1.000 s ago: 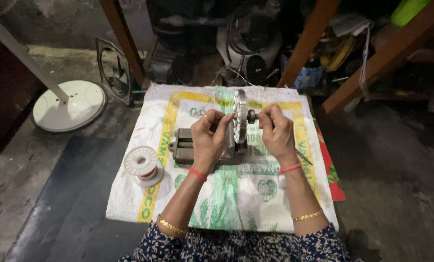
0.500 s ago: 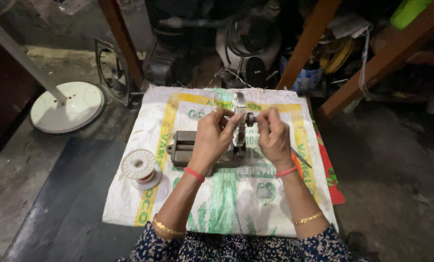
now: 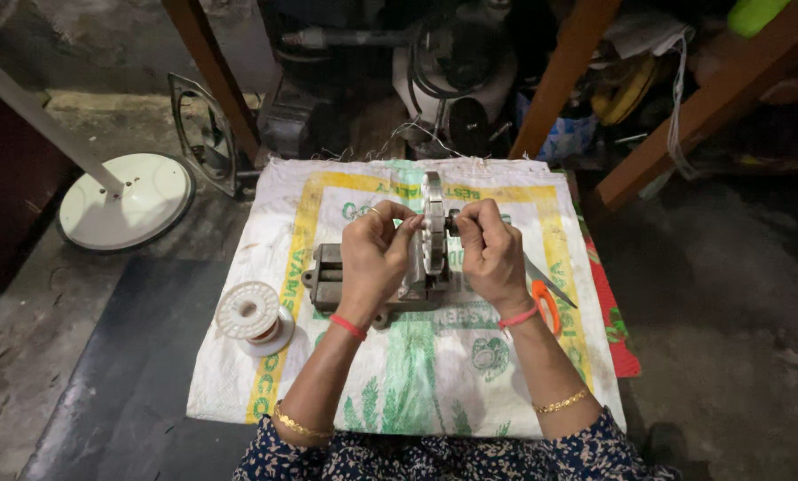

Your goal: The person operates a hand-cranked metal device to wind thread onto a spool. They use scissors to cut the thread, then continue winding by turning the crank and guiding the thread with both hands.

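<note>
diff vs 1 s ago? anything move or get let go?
No visible change. Left hand and right hand still pinch at either side of the upright metal disc on the grey winding jig. White spool, scissors and printed sack lie as before; only the camera shifted slightly.

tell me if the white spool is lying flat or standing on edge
Lying flat: the white spool shows its round flange and centre hole facing up, on the sack.
</note>
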